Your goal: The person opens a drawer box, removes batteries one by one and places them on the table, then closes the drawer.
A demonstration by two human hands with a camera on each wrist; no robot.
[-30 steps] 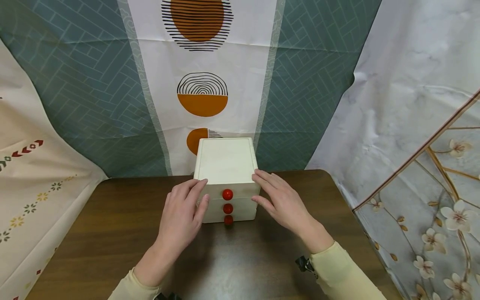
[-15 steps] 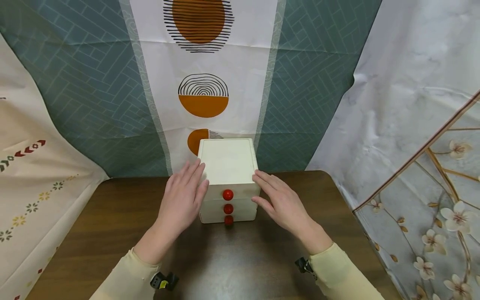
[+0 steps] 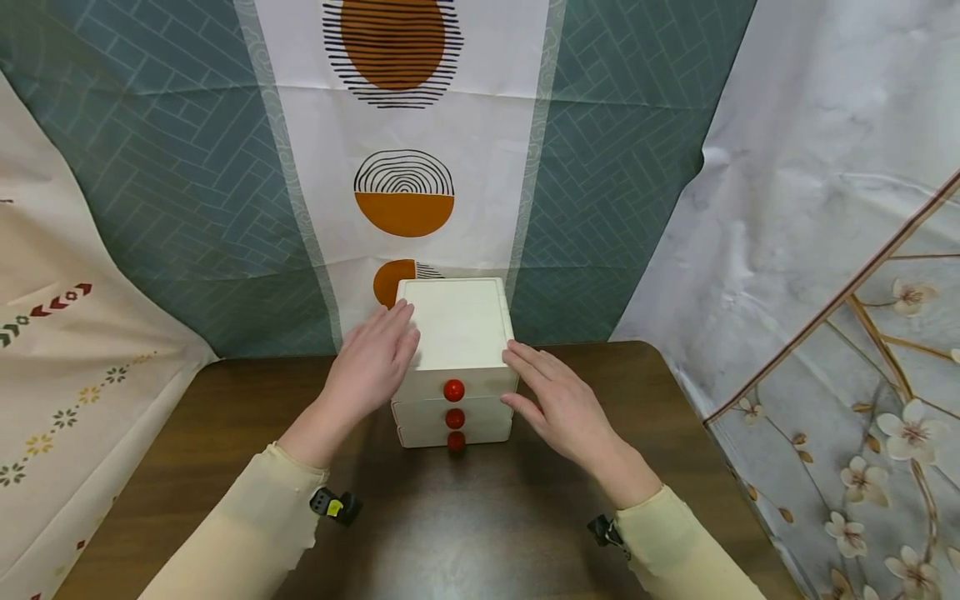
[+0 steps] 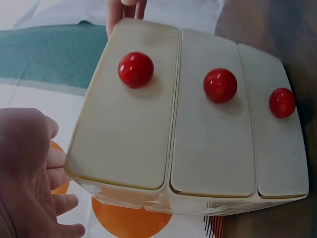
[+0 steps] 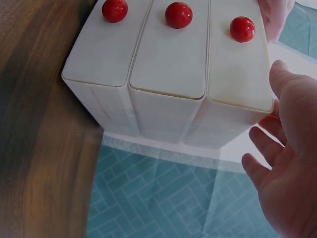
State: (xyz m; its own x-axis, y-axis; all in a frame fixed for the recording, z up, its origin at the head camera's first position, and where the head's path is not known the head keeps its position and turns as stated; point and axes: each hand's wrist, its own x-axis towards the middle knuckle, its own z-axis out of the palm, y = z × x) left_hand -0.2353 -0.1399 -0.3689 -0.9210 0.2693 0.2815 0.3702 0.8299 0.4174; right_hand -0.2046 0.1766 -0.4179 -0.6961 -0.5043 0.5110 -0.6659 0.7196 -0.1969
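A small white chest of drawers [image 3: 457,325] stands on the table with its front facing me. Three drawers are stacked in it, all pushed in, each with a round red knob, the top knob [image 3: 453,390] being the highest. My left hand [image 3: 369,360] lies along the chest's upper left edge, fingers extended forward. On the other side, my right hand [image 3: 562,404] has its fingertips at the upper right edge, thumb apart and lower. Neither hand grips a knob. In the left wrist view, the drawer fronts [image 4: 213,134] show sideways, the left palm [image 4: 25,168] beside them.
The dark brown wooden table [image 3: 450,533] carries the chest near its back edge. Behind hangs a teal and white cloth [image 3: 405,125] with orange circles. A cream cloth [image 3: 75,400] borders the left, and a floral cloth [image 3: 847,400] the right.
My left hand has moved forward along the chest's left side, its fingers straightening from a bent pose near the front corner. The right hand and the chest stay in place.
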